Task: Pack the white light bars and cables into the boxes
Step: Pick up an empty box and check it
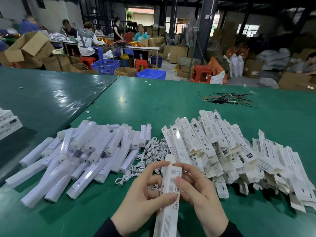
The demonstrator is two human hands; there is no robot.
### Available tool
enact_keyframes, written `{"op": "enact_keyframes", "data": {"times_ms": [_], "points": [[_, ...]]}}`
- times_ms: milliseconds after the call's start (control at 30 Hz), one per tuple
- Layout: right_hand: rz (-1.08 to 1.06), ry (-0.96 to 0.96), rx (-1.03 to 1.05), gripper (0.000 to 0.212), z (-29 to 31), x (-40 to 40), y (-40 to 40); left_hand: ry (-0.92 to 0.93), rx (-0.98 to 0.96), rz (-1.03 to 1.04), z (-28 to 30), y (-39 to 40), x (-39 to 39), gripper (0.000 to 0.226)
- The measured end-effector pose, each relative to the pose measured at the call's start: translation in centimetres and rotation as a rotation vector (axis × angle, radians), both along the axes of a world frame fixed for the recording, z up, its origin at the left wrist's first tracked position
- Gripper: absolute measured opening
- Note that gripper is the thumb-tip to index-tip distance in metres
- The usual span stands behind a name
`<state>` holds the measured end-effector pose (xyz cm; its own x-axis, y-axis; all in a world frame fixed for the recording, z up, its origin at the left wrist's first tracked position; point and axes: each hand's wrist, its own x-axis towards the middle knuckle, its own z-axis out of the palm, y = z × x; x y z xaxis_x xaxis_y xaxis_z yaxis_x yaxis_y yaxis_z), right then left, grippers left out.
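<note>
Holding one long box [168,199] upright over the near edge of the green desk [153,103], left hand [145,192] curled round its left side, right hand [198,192] pinching its right edge near the top flap. Best done by keeping the box steady and squaring the flap before tucking. Light bars [82,156] heaped to the left, cables [152,149] just behind the hands, flat boxes [230,151] piled right; open desk only in front and far behind.

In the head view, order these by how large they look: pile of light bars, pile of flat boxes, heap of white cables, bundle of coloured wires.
1. pile of flat boxes
2. pile of light bars
3. heap of white cables and bundle of coloured wires: alike; the wires lie farther, so unsure.
</note>
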<state>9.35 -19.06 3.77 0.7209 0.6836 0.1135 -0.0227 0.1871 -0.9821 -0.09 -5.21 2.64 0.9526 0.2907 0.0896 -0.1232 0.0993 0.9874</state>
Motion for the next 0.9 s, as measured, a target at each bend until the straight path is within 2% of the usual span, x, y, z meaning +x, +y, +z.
{"op": "enact_keyframes", "data": {"times_ms": [100, 200, 433, 667, 733, 800, 900], "points": [[0.035, -0.063, -0.04, 0.025, 0.1, -0.4, 0.0, 0.009, 0.003, 0.037, -0.1, 0.1, 0.0, 0.048], [-0.022, -0.14, -0.068, 0.013, -0.4, -0.3, 0.1, 0.026, 0.036, 0.066, -0.2, -0.1, 0.1, 0.041], [-0.049, -0.047, -0.074, 0.024, -0.4, 0.1, 0.2, 0.011, 0.043, 0.014, 0.0, -0.5, -0.1, 0.046], [0.003, 0.059, -0.071, 0.018, 0.1, 0.6, -0.1, 0.0, 0.03, -0.053, 0.0, -0.8, -0.2, 0.041], [-0.024, 0.054, -0.084, 0.024, 0.2, 0.6, -0.1, -0.002, 0.036, -0.04, -0.1, -0.7, -0.1, 0.041], [-0.088, 0.097, -0.084, 0.038, -0.1, 0.5, 0.0, 0.0, 0.021, -0.035, -0.3, -0.5, 0.0, 0.044], [-0.09, 0.191, -0.122, 0.044, -0.5, 0.5, 0.2, 0.013, 0.048, -0.089, -0.4, -0.4, 0.1, 0.033]]}}
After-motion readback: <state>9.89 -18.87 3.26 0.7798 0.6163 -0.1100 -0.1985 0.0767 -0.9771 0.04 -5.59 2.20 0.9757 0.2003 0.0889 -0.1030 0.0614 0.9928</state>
